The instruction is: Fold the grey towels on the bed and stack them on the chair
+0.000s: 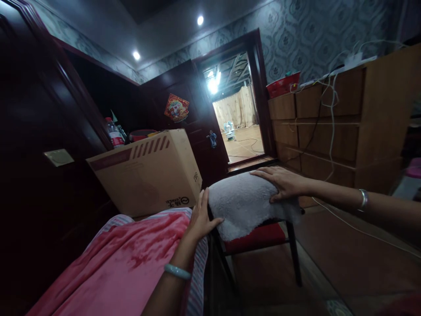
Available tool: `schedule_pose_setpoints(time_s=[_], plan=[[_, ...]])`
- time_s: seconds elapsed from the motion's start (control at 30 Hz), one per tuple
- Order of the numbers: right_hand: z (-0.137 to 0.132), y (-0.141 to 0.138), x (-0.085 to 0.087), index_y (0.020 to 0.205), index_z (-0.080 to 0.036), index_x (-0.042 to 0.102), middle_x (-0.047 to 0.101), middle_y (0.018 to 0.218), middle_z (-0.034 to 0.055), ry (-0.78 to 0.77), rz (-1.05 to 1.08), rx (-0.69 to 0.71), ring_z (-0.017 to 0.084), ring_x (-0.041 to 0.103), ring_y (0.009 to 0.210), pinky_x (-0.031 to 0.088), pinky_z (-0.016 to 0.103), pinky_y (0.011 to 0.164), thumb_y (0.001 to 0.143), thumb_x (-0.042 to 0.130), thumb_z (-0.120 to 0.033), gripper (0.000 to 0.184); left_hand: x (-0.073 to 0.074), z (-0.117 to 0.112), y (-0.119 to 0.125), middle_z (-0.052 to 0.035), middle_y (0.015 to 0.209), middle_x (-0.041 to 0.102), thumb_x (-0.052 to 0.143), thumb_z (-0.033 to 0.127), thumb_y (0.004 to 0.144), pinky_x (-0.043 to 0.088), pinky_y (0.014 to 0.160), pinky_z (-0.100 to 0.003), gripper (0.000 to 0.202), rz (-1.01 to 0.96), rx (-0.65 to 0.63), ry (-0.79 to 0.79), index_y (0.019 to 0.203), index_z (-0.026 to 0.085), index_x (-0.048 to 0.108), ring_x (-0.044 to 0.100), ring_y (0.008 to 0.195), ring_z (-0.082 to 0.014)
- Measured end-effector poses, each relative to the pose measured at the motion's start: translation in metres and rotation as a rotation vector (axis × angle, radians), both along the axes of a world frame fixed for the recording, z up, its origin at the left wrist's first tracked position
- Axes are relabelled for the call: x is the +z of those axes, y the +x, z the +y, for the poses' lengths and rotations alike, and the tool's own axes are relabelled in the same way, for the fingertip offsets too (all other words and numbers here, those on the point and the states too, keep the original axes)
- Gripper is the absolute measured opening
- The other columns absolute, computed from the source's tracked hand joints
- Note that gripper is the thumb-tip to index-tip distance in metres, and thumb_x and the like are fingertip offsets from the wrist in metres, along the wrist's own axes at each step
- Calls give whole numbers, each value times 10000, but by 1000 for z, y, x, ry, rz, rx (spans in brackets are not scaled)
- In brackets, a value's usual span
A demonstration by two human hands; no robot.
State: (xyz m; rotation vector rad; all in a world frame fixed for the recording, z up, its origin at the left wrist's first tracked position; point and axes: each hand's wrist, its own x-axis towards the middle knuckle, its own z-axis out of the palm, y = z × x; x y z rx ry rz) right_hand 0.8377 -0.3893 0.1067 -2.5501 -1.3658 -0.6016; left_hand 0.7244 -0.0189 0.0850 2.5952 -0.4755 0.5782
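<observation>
A grey fluffy cushion cover [243, 199] lies over a red-seated chair [259, 239] with dark legs. My left hand [200, 217] rests at the cover's left edge, fingers stretched up, thumb pressed onto the fleece. My right hand [281, 180] lies flat on the cover's right side, fingers spread. A pale green bangle sits on my left wrist, a silver one on my right. Neither hand grips anything.
A pink blanket [128, 263] covers a bed at the lower left. A cardboard box [149, 173] stands behind it, with a water bottle [114, 133] beyond. A wooden drawer unit [332, 127] with hanging white cables lines the right wall. An open doorway [241, 127] is straight ahead.
</observation>
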Motion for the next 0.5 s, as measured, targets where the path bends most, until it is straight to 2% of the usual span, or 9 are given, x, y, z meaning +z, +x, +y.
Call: schedule_pose_setpoints(time_s=[0.07,0.13,0.27,0.33,0.4,0.5], plan=[[0,0,0,1611,-235,233,434,1488,193,-6,-6,-3,416,512,1235,414,554,1020,681,757,-671,1153,-14,16,-15,-174,1662,200,752,411,767,234,1227,-537,1064,0,19,-48,1596,241,108,175,1542,-320],[0,1,0,1608,-220,244,424,1501,200,-15,5,-6,423,507,1250,412,557,1028,671,762,-675,1164,-31,38,-36,-162,1657,238,680,416,827,214,1238,-538,944,16,59,-51,1591,232,157,177,1544,-308],[-2,3,2,1602,-212,269,388,1545,193,-28,29,-8,435,429,1351,375,585,1079,667,730,-725,1162,-64,98,-97,-153,1614,352,602,381,868,266,1226,-540,780,33,203,-31,1558,212,278,281,1512,-306],[0,-2,6,1578,-240,331,408,1542,166,-1,7,-30,431,401,1380,363,610,1087,732,654,-750,1039,-76,130,-137,-143,1588,402,578,374,876,308,1212,-534,732,38,298,-15,1542,211,322,340,1486,-305],[10,-15,12,1509,-242,455,480,1488,153,62,-44,-32,416,424,1367,370,615,1080,843,540,-723,826,-84,158,-182,-137,1560,449,567,387,881,343,1199,-521,709,60,415,5,1531,203,352,394,1457,-303],[45,-52,21,1283,-203,645,622,1277,170,179,-45,93,354,572,1202,473,526,989,957,411,-624,582,-91,184,-255,-139,1536,482,581,397,868,358,1196,-501,708,115,619,40,1515,179,390,429,1435,-302]])
